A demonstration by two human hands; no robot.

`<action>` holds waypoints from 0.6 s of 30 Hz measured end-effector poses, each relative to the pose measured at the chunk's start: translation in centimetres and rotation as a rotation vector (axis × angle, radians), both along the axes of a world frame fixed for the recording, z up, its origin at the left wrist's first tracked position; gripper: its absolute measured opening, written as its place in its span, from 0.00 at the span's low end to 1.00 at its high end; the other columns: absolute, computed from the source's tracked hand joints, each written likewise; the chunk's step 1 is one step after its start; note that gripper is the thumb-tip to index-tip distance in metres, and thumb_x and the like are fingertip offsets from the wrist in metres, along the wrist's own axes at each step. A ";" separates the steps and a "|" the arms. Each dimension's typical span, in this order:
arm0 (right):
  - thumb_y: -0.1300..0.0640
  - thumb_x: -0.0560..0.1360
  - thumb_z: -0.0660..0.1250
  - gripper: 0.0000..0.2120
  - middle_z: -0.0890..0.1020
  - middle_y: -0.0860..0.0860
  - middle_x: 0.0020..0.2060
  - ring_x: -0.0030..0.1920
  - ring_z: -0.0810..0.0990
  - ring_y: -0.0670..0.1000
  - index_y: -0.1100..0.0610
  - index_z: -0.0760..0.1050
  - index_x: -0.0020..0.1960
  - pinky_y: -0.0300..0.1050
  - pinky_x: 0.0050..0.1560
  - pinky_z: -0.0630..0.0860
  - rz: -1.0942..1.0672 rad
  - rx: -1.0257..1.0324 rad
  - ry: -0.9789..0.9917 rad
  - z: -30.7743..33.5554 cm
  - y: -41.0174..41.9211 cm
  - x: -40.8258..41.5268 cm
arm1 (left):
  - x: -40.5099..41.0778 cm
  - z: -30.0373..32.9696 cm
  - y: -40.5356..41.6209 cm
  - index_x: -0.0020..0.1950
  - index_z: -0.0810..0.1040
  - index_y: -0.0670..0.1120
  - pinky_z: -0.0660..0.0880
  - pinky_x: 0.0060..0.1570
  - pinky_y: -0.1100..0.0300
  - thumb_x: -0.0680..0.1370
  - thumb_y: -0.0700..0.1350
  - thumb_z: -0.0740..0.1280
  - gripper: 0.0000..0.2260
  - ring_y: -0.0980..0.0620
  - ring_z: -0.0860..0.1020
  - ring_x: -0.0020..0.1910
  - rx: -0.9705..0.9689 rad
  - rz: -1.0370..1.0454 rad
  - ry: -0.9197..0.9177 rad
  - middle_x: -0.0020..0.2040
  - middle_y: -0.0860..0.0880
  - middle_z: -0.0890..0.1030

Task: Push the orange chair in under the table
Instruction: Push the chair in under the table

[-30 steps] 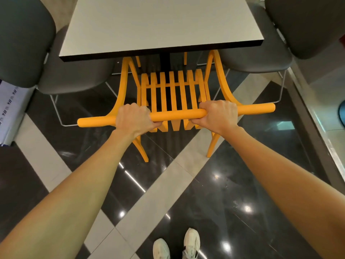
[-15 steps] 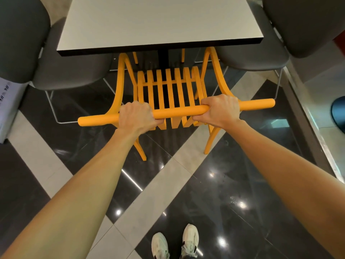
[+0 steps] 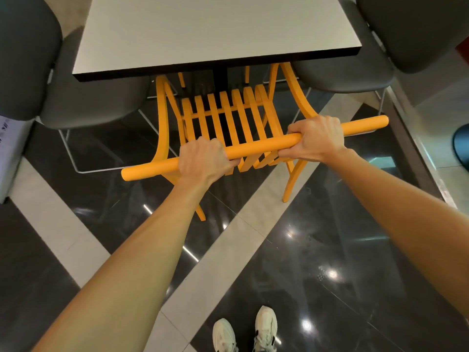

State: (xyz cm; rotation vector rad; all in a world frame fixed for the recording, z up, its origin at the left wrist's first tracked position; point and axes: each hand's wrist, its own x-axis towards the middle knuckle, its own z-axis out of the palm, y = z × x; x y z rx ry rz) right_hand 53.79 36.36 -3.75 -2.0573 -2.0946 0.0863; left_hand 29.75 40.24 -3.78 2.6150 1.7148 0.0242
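Orange chair (image 3: pixel 228 115): centre frame, seat front tucked under the table's near edge, top rail slanting up to the right.
Left hand (image 3: pixel 203 160): fist wrapped around the rail.
Right hand (image 3: pixel 317 139): likewise clenched on it.
Table (image 3: pixel 215 29): top centre.
Grey chairs (image 3: pixel 96 97): flanking.

orange chair (image 3: pixel 223 115): smooth painted look, satin sheen; the round top rail reads as a matt, even coat
bench (image 3: pixel 203 29): pale matt top with a faint grain, dark edge band
grey chairs (image 3: pixel 94 97): matt, smooth padded shells on thin white metal wire legs
floor (image 3: pixel 317 250): polished dark stone, glossy and mirror-like, crossed by paler, duller bands
shoes (image 3: pixel 265 329): off-white cloth-like uppers
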 end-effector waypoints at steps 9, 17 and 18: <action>0.37 0.64 0.68 0.16 0.72 0.47 0.25 0.29 0.73 0.51 0.48 0.68 0.30 0.45 0.33 0.64 -0.025 0.049 0.050 -0.6 0.9 -3.6 | -3.2 0.4 2.4 0.28 0.72 0.47 0.62 0.29 0.57 0.68 0.70 0.61 0.26 0.52 0.64 0.22 0.038 -0.049 0.072 0.22 0.51 0.65; 0.36 0.64 0.65 0.17 0.71 0.47 0.24 0.28 0.71 0.50 0.48 0.68 0.31 0.43 0.31 0.62 0.004 0.070 0.038 -0.7 1.9 -5.6 | -4.9 0.1 4.1 0.34 0.78 0.46 0.62 0.30 0.56 0.66 0.71 0.59 0.28 0.48 0.68 0.26 0.070 -0.021 0.115 0.23 0.50 0.65; 0.36 0.64 0.65 0.17 0.71 0.47 0.24 0.27 0.72 0.51 0.48 0.69 0.31 0.43 0.31 0.62 0.006 0.063 0.034 -0.7 2.1 -5.3 | -4.6 0.1 4.1 0.34 0.78 0.46 0.61 0.30 0.56 0.66 0.71 0.59 0.28 0.48 0.68 0.26 0.070 0.001 0.105 0.23 0.50 0.65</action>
